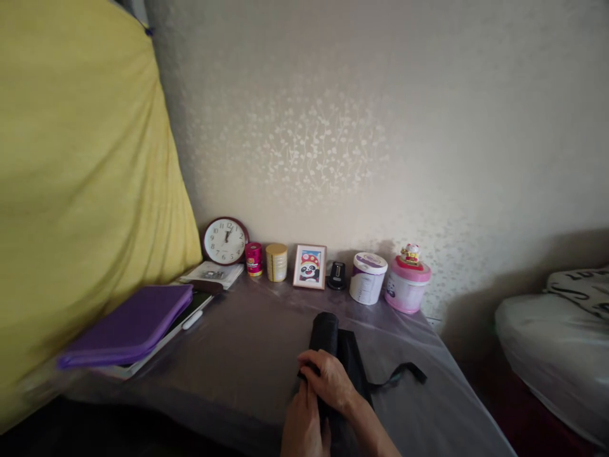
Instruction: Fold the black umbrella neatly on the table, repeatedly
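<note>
Home rm here, pretty surely: leafy wallpaper [328, 143] up front, clock [226, 240] & framed panda pic [309, 267] along the tbl [247, 355], lucky-cat figurine [410, 255] atop a pink-lidded tub [406, 293].

left hand [302, 419]: pointed forward | right hand [332, 382]: curled, touching the left | right forearm [373, 428]: angled inward

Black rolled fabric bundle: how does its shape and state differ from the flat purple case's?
The black rolled fabric bundle is partly rolled into a tube; the flat purple case lies flat. The left hand and right hand are at the bundle; neither touches the case. The bundle trails a loose strap; none shows on the case. Both are over the grey-covered table.
</note>
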Demonstrator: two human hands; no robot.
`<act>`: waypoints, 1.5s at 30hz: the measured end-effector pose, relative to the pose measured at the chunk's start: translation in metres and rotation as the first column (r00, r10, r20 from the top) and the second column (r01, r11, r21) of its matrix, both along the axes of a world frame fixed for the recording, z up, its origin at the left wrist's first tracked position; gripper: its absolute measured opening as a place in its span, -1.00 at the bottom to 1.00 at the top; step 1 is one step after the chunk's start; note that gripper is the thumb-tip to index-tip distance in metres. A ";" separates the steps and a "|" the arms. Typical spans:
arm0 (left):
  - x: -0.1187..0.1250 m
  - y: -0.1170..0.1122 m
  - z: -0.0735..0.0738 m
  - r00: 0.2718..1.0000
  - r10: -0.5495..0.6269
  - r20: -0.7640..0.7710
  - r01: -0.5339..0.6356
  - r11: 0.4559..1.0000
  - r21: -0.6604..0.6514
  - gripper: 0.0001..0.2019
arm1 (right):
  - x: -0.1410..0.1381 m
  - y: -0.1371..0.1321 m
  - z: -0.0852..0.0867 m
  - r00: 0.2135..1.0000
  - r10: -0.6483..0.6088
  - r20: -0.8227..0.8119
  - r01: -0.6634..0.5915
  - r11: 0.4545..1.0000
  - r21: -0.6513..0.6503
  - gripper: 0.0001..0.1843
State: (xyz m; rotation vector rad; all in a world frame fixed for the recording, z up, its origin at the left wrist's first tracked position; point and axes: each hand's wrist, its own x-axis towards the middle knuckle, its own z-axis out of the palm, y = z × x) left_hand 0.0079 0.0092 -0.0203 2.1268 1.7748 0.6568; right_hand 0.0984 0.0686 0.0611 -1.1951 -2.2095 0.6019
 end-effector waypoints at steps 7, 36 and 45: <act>0.000 0.010 -0.007 1.000 0.023 -0.021 -0.025 0.995 -0.101 -0.20 | 0.012 0.001 0.000 0.972 0.009 -0.234 -0.001 0.999 0.036 -0.78; 0.002 -0.012 0.043 0.988 0.084 -0.127 -0.106 0.979 -0.176 -0.33 | 0.051 0.102 -0.038 0.849 -0.519 -0.098 0.520 0.854 -0.017 -0.64; 0.000 -0.017 0.039 0.991 0.108 -0.083 -0.111 0.993 -0.032 -0.38 | 0.111 0.063 -0.047 0.787 -0.574 -0.225 0.493 0.805 -0.331 -0.60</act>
